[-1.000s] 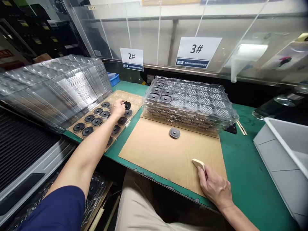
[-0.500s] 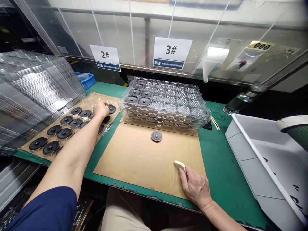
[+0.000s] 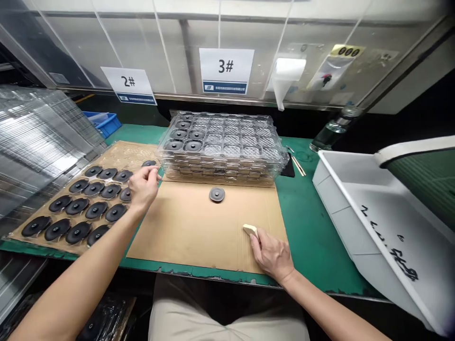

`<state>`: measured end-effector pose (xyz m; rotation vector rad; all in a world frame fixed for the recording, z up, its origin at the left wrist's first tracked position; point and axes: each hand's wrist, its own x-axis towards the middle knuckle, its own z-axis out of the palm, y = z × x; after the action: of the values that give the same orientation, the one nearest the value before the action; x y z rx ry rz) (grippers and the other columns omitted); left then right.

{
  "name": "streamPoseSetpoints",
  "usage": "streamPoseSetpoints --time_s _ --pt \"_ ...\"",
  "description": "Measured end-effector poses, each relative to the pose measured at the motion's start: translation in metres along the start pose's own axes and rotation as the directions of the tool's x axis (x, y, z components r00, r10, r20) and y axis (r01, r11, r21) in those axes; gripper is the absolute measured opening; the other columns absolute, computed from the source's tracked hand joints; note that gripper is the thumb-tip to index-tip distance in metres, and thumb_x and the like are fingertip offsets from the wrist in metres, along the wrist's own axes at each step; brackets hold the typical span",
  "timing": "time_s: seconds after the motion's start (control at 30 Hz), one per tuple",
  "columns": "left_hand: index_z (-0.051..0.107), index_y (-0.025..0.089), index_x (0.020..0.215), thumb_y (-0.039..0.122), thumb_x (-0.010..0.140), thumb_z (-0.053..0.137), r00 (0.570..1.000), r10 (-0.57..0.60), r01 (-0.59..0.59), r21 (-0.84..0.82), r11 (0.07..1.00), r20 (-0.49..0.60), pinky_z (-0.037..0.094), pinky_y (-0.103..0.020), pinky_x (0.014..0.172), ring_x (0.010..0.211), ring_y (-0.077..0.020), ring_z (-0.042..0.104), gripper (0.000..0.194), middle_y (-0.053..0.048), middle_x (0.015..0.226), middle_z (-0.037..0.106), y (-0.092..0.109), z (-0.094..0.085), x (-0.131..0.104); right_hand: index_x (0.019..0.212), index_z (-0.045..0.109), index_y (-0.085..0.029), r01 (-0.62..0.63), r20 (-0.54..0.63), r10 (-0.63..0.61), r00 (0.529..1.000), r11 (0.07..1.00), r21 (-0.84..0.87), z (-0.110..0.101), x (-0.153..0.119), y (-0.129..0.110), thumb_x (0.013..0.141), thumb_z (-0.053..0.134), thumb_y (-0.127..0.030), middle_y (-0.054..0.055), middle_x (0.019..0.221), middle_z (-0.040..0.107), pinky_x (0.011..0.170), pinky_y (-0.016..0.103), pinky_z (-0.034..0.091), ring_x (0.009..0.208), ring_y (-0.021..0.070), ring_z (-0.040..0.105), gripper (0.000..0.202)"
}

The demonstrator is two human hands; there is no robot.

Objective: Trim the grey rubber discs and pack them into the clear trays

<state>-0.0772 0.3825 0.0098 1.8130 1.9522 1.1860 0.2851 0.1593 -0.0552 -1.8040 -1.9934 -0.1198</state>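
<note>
My left hand (image 3: 144,187) is closed, its fingertips pinched together above the right edge of the tray of black discs (image 3: 133,148). What it holds, if anything, is hidden. Beneath and beside it, black round discs with a central hub (image 3: 94,188) sit in rows in that tray. My right hand (image 3: 273,253) is wrapped round a cream-coloured flat block (image 3: 250,230), resting over the right part of the cardboard sheet (image 3: 192,232). A single greyish-black disc (image 3: 216,194) lies on the cardboard, apart from both hands.
Behind the cardboard stands a stack of clear blister trays (image 3: 227,163), its top one partly filled with discs. Clear trays (image 3: 46,128) are piled at left, beside a blue bin (image 3: 106,125). A grey-white bin (image 3: 350,208) and a glass bottle (image 3: 330,135) stand at right on the green table (image 3: 302,227).
My left hand has drawn back from among the tray's discs toward its right edge, fingers pinched. My right hand keeps the cream block. The view has shifted to the right.
</note>
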Motion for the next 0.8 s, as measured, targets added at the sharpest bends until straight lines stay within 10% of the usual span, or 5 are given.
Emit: streamPoseSetpoints --time_s 0.17,0.4,0.63,0.8 --pt "0.073 0.02 0.121 0.056 0.085 0.066 0.911 0.216 -0.158 -0.186 0.97 0.352 0.059 -0.038 0.086 0.091 -0.0256 0.074 0.052 -0.009 0.106 0.079 0.03 0.05 -0.07 0.089 0.066 -0.019 -0.067 0.07 0.068 0.995 0.998 -0.022 -0.002 0.002 -0.002 0.106 0.041 -0.037 0.004 0.071 0.069 0.056 0.031 0.021 0.057 0.0162 0.061 0.035" --pt "0.065 0.018 0.132 0.041 0.079 0.075 0.899 0.29 -0.219 -0.237 0.947 0.327 0.037 -0.053 0.119 0.135 -0.0362 0.055 0.059 -0.017 0.139 0.066 0.072 0.114 -0.105 0.095 0.067 -0.018 -0.136 0.145 0.13 0.981 0.99 0.029 -0.01 0.003 -0.008 0.104 0.044 -0.036 0.006 0.08 0.072 0.056 0.029 0.021 0.061 0.0162 0.062 0.03" --pt "0.065 0.023 0.133 0.032 0.08 0.078 0.893 0.307 -0.197 -0.326 0.925 0.331 0.046 -0.052 0.113 0.127 -0.0347 0.063 0.056 -0.015 0.134 0.07 0.098 0.098 -0.187 0.094 0.061 -0.018 -0.294 0.169 0.251 0.953 0.9 0.322 -0.022 0.004 -0.006 0.101 0.043 -0.042 0.008 0.078 0.07 0.059 0.027 0.032 0.066 0.019 0.063 0.031" --pt "0.059 0.026 0.144 0.035 0.08 0.082 0.884 0.269 -0.096 -0.415 0.905 0.382 0.053 -0.049 0.107 0.122 -0.0322 0.067 0.069 -0.013 0.131 0.072 0.1 0.056 -0.266 0.089 0.056 -0.02 -0.412 0.327 0.256 0.91 0.646 0.643 -0.032 -0.029 -0.027 0.1 0.037 -0.058 0.004 0.073 0.067 0.062 0.026 0.049 0.066 0.0178 0.065 0.043"
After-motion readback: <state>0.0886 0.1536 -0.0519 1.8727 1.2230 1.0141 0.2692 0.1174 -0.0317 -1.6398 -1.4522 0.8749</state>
